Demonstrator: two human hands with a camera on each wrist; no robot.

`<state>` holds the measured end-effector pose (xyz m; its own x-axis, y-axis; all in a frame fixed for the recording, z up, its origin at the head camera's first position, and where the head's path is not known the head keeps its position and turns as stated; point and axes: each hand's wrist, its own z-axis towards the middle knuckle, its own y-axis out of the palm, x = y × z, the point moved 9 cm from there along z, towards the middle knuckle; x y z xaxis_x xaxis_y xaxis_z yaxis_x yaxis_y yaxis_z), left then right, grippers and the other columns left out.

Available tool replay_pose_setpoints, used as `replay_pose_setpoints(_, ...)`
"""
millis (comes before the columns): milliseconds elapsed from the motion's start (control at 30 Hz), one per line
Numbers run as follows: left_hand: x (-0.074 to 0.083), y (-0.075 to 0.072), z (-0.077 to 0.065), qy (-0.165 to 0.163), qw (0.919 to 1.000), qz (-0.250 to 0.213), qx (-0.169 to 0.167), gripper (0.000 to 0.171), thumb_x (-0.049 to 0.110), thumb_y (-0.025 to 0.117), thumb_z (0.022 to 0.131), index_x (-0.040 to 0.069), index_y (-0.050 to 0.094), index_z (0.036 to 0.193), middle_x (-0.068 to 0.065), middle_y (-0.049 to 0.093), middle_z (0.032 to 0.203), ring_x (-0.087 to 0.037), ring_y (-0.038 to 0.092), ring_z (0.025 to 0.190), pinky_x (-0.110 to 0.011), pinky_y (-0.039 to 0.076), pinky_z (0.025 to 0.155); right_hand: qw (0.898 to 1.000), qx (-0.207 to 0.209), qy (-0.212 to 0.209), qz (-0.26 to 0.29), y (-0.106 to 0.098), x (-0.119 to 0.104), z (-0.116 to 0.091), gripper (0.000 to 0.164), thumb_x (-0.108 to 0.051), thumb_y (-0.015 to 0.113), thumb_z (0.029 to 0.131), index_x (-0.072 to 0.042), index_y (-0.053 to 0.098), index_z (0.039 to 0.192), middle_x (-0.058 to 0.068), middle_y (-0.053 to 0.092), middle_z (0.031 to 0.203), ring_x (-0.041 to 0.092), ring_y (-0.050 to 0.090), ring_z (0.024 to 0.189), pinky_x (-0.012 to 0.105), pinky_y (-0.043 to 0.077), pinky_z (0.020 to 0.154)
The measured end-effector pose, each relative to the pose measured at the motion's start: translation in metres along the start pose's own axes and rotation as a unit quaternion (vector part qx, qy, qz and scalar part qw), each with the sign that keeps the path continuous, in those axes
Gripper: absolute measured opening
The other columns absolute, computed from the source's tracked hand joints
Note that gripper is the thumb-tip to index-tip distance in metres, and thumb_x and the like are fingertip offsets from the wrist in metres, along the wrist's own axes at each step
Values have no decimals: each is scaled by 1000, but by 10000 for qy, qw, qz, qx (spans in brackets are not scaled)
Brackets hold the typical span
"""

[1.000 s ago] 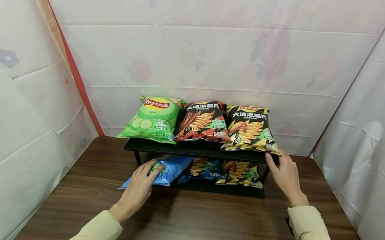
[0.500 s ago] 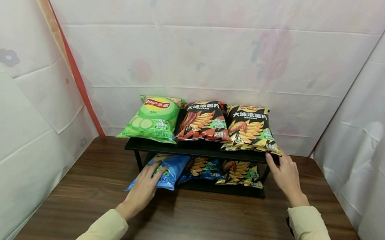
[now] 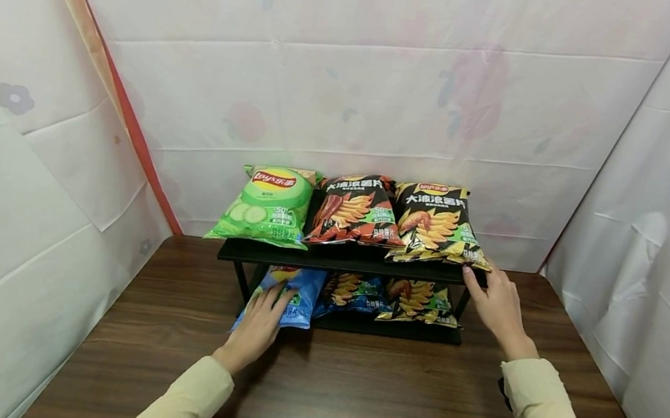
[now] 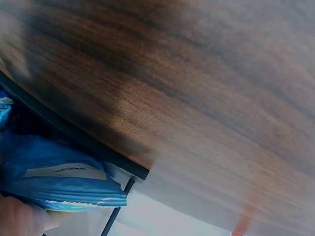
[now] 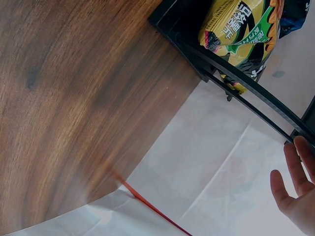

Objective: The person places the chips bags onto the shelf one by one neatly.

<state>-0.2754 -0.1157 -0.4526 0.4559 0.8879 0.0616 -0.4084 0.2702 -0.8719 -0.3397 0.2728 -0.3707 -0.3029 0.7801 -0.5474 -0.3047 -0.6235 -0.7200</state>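
Observation:
A light blue chip bag [image 3: 298, 307] lies tilted at the left end of the lower level of the black two-tier rack [image 3: 347, 263], its front end sticking out. My left hand [image 3: 255, 326] grips this bag along its left side, fingers over the top. In the left wrist view the blue bag [image 4: 64, 184] shows its edge, with part of the hand [image 4: 19, 217] at the corner. My right hand [image 3: 498, 307] touches the rack's upper right corner. The right wrist view shows that hand's fingers [image 5: 294, 164] fairly straight against the rack frame.
On the upper level lie a green bag [image 3: 264, 206], a red-and-black bag [image 3: 356, 215] and a yellow-and-black bag [image 3: 436, 223]. Below are a dark blue bag [image 3: 355, 295] and another yellow-and-black bag [image 3: 418, 303]. White cloth [image 3: 351, 97] hangs behind the wooden table [image 3: 372, 400].
My left hand has moved right with the light blue bag, turning it straighter and setting it further into the rack's lower level. The right hand stays at the rack corner.

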Motion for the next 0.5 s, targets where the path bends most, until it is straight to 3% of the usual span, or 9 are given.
replay_pose_setpoints(100,-2,5,3,-96,9996,248,-128,69,2,67,76,14,38,137,-16,38,140,-36,43,123,-59,40,93,10000,6,-18,-12,0,0,0,66,-45,39,94,2,32,140,32,41,133,47,48,104,62,37,86)
replay_pose_setpoints(333,-7,18,7,-227,9954,842,-385,74,21,72,75,17,36,139,-15,34,144,-36,40,125,-59,40,92,10000,44,-49,-26,0,0,0,65,-44,40,94,3,34,139,33,44,130,42,54,81,60,41,81)
replay_pose_setpoints(500,-11,24,10,-163,9934,1038,-456,74,22,71,76,19,34,140,-15,33,145,-36,40,126,-59,41,91,10000,25,-34,-12,0,0,1,66,-45,39,94,3,34,140,33,43,131,44,54,89,61,40,82)
